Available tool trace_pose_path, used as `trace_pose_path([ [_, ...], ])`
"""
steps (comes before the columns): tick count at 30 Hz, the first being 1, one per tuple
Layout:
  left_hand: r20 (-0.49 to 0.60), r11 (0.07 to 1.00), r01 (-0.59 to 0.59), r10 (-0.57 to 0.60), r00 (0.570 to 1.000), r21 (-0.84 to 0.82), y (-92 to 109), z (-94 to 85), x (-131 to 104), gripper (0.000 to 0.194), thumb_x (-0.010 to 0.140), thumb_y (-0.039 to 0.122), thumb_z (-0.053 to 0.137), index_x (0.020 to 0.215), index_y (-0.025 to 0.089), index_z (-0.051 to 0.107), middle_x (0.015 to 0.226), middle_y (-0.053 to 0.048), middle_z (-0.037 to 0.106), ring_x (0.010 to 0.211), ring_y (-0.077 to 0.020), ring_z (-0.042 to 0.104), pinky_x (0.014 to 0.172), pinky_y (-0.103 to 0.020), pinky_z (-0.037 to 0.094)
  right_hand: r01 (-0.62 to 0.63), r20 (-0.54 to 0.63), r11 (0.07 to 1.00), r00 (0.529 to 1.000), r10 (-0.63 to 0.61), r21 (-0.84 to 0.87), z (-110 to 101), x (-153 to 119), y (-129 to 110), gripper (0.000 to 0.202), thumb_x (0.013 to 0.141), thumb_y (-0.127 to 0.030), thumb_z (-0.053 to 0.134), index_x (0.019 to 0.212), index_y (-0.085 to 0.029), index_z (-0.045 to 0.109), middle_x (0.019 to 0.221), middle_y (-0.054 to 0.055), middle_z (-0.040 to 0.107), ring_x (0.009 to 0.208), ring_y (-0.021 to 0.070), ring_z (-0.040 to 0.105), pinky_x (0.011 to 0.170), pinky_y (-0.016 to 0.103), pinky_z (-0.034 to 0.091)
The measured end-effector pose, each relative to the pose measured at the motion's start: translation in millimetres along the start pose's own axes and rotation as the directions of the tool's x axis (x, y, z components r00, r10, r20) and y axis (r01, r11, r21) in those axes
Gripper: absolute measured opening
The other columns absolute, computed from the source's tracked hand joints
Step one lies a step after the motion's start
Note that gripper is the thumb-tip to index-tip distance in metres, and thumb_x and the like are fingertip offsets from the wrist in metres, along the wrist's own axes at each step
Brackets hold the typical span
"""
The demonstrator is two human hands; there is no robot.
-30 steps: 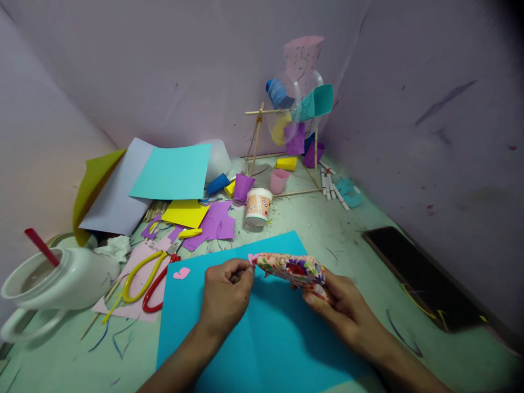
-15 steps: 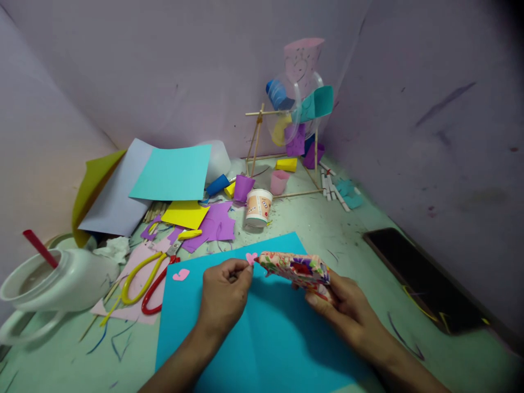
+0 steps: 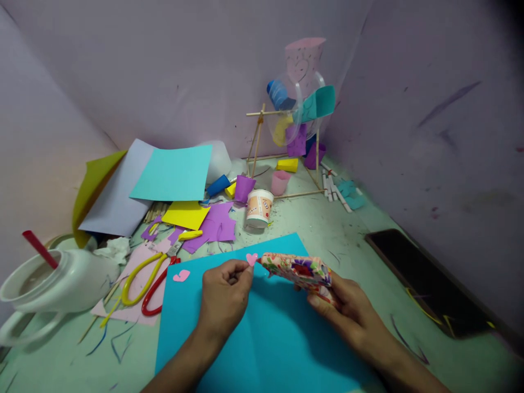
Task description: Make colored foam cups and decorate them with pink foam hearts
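Bent fingers and thumb of the left hand [image 3: 225,295] pinched a small pink paper heart [image 3: 251,258] by its lower tip, a hold that seemingly left its lobes bare. Wrapped round the grip of a floral-patterned glue gun [image 3: 297,269] with a red nozzle, the right hand [image 3: 346,311] levelled it sideways, likely to bring the nozzle close; whether nozzle and heart touched could not be told. Both hands were above a bright blue paper sheet [image 3: 262,338], where a second pink paper cutout [image 3: 181,275] lay near the far left corner, apart from both hands. Just left of the sheet, scissors with yellow and red handles [image 3: 159,256] rested on pale pink paper. A black rectangular phone [image 3: 426,284] lay well to the right.
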State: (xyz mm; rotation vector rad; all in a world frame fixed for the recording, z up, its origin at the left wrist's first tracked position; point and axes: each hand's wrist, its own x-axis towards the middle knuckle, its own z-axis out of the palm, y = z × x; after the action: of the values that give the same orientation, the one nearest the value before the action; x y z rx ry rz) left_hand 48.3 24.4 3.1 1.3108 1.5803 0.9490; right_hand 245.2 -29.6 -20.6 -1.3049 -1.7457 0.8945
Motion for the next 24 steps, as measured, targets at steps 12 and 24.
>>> trace_pose_path([
  [12,0.004,1.000,0.003,-0.002,1.000,-0.028,-3.2,1.3,-1.6,0.019,0.061,0.034,0.061,0.058,0.016,0.067,0.049,0.001,0.057,0.047,-0.0113,0.045,0.043,-0.021,0.034,-0.010,-0.001,1.000,1.000,0.010,0.008,0.7,2.8,-2.5,0.026,0.088,-0.029,0.048,0.108,-0.018,0.059,0.060,-0.003,0.048,0.049,0.0107,0.041,0.046,0.021,0.034],
  [24,0.031,0.995,0.066,-0.063,0.998,-0.078,1.4,1.4,-0.7,0.019,0.060,0.034,0.062,0.055,0.016,0.062,0.037,0.006,0.044,0.035,-0.0072,0.037,0.036,-0.020,0.027,0.024,0.027,1.000,0.999,-0.024,0.008,1.3,2.0,-2.5,0.025,0.088,-0.027,0.049,0.109,-0.018,0.059,0.062,-0.004,0.048,0.051,0.0105,0.042,0.050,0.022,0.035],
])
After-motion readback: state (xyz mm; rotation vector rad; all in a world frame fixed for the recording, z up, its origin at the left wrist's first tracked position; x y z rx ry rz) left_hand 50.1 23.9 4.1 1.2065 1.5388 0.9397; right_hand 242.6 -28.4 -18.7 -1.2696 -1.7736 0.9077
